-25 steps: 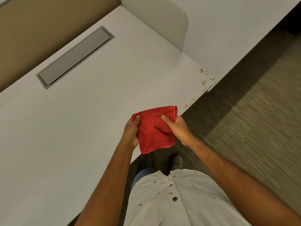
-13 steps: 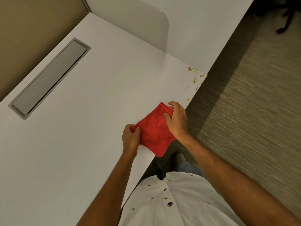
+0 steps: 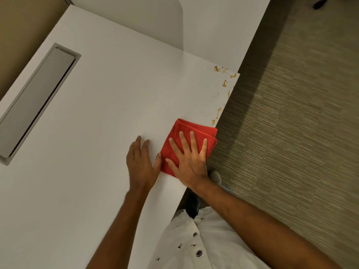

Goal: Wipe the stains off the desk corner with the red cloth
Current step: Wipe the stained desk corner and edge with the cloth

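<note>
The folded red cloth (image 3: 194, 126) lies flat on the white desk (image 3: 97, 133), right at its front right edge. My right hand (image 3: 187, 158) presses down on it with the palm flat and the fingers spread. My left hand (image 3: 140, 164) rests flat on the desk just left of the cloth, its thumb touching the cloth's edge. Brownish-yellow stains (image 3: 225, 83) are scattered along the desk's far right corner, beyond the cloth. The nearest smear (image 3: 213, 121) sits just past the cloth's far corner.
A grey cable flap (image 3: 37, 101) is set into the desk at the left. A white divider panel (image 3: 136, 16) stands at the back, with a neighbouring desk (image 3: 219, 26) behind it. Grey carpet (image 3: 291, 113) lies to the right, and a dark chair foot (image 3: 318, 3) shows at the top.
The cloth went from held up between both hands to lying flat on the desk edge. My right hand spread out on top of it. My left hand let go and lies beside it.
</note>
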